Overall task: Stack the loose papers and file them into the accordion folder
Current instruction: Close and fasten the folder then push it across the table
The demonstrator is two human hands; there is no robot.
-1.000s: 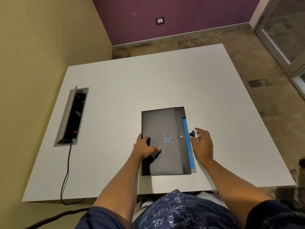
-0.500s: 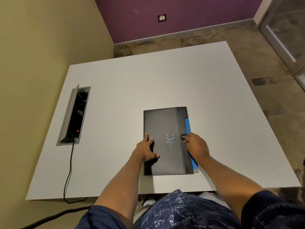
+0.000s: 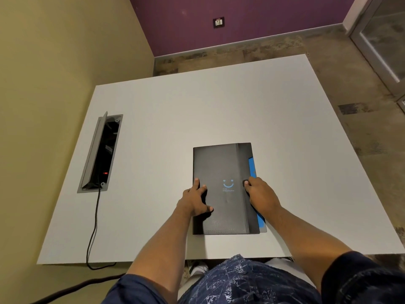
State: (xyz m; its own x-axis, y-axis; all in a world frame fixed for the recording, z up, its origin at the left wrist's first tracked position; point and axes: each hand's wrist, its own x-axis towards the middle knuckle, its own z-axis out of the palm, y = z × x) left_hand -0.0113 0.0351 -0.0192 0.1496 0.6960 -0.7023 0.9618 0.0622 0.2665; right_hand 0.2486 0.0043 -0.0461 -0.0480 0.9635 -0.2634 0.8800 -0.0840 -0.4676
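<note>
A dark grey accordion folder (image 3: pixel 221 163) with a blue smiley print lies flat and closed on the white table (image 3: pixel 197 110), near the front edge. A blue strip (image 3: pixel 252 165) shows along its right side. My left hand (image 3: pixel 196 199) rests flat on the folder's left edge, fingers spread. My right hand (image 3: pixel 260 197) sits on the right side, fingertips pressing the small black clasp (image 3: pixel 245 183) on the cover flap. No loose papers are in sight.
An open cable box (image 3: pixel 103 150) is sunk into the table at the left, with a black cable (image 3: pixel 94 227) running over the front edge. A yellow wall stands close on the left. Floor lies beyond the far and right edges.
My right hand moved left from beside the folder onto the cover flap, bringing the black clasp with it onto the cover. The left hand slid slightly toward the folder's left edge.
</note>
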